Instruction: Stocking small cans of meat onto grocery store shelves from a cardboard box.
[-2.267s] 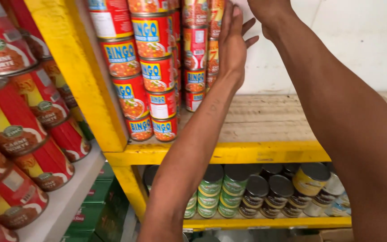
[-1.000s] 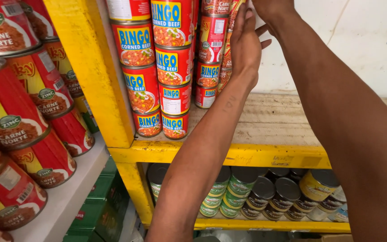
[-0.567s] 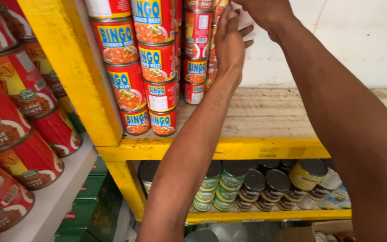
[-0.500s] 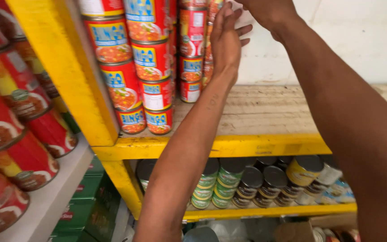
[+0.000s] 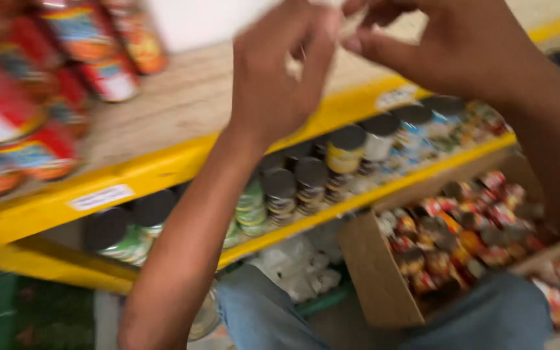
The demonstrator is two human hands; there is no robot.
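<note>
We see red cans (image 5: 40, 116) stacked far left on the wooden shelf (image 5: 189, 97). Our left hand (image 5: 280, 71) and right hand (image 5: 455, 45) meet up top, fingers pinched on a blurred white scrap (image 5: 296, 65); we'd judge slow, steady fingers best. Below, a yellow shelf holds dark-lidded cans (image 5: 306, 185). Near right, a cardboard box (image 5: 384, 272) holds small tins (image 5: 461, 233)

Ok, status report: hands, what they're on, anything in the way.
Left hand and right hand raised together, pinching something small and pale, blurred. Cardboard box of cans below. Nothing between the hands and the wooden shelf.
</note>
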